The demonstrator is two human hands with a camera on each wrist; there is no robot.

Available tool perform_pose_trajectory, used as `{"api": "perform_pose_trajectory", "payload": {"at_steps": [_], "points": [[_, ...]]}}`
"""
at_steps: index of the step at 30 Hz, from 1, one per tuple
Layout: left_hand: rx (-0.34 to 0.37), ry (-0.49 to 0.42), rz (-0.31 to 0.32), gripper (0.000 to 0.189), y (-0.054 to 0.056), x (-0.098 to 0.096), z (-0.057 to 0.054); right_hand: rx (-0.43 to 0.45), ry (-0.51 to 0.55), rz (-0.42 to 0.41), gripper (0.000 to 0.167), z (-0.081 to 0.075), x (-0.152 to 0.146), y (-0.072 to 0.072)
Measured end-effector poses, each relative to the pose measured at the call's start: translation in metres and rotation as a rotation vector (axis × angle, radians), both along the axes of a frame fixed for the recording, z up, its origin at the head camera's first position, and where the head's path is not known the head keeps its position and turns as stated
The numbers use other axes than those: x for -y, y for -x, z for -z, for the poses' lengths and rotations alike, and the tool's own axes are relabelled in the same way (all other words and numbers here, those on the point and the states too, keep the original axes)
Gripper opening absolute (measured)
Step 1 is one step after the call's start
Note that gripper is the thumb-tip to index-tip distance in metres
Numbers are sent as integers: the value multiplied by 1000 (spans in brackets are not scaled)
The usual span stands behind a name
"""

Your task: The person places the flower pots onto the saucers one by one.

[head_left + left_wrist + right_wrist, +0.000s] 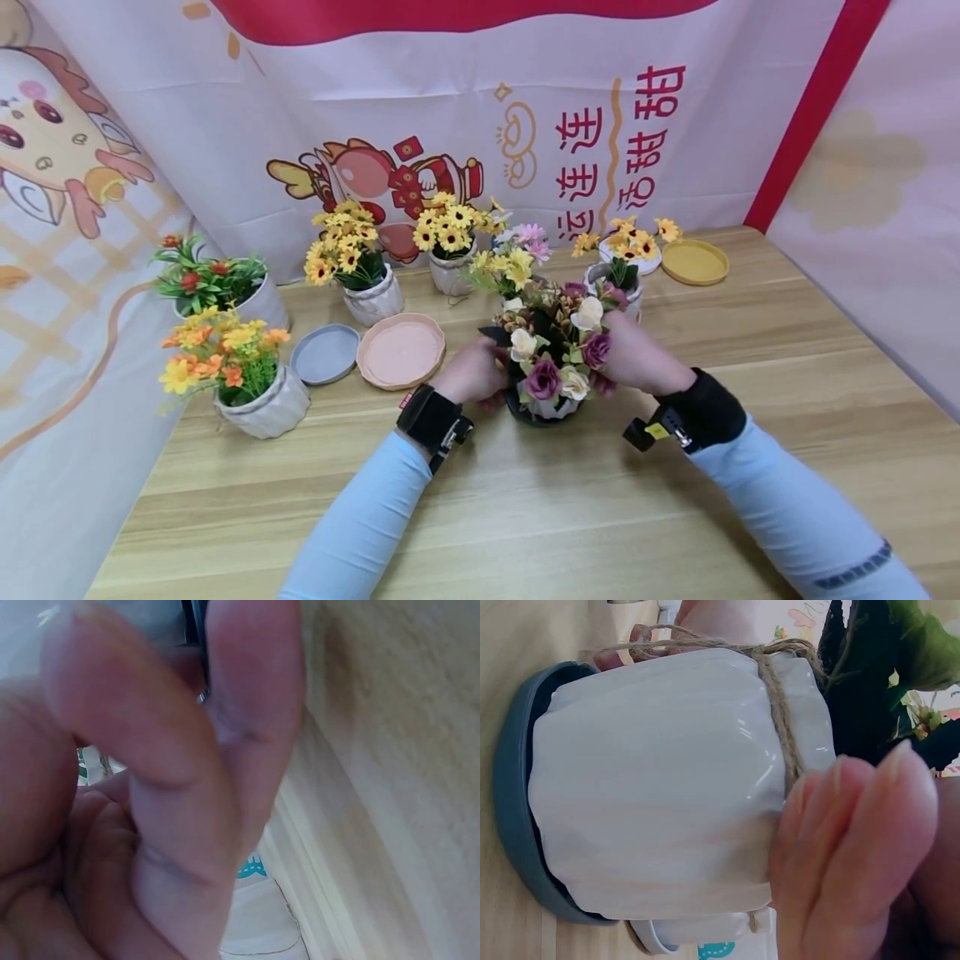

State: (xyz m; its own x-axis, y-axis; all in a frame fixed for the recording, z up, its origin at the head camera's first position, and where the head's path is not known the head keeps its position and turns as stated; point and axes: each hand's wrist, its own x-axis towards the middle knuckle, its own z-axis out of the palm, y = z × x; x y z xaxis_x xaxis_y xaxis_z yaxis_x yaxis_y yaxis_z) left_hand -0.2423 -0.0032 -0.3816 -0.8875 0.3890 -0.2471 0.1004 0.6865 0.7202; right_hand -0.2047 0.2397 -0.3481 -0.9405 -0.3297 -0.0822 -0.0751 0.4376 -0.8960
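Observation:
A white ceramic flowerpot [660, 787] with twine at its neck stands in a dark blue saucer [511, 795]. Purple and cream artificial roses [543, 379] fill it. My left hand [474, 372] is at the left side, low by the saucer, its fingers bent around a dark edge in the left wrist view. On the opposite side, my right hand [633, 354] holds the pot near its rim, fingertips against the white wall in the right wrist view. Leaves and blooms hide part of both hands from the head view.
Pots of yellow flowers [450, 229] line the back. Behind the roses is a yellow and pink bunch [517, 267]. Left are an orange-flowered pot [264, 408] and a red-flowered one [266, 304]. A grey-blue saucer [325, 354], a pink saucer [401, 350] and a yellow saucer [695, 262] lie on the table.

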Motion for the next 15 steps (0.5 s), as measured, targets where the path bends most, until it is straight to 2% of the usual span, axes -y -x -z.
{"api": "perform_pose_trajectory", "payload": {"at_steps": [5,10,15], "points": [[4,30,-14,24,0,0,0,5,-26,23,28,3,9,3],[-46,83,33,23,1,2,0,53,-38,49,20,6,11,4],[-84,95,72,20,3,3,-1,44,-54,49,24,12,10,6]]}}
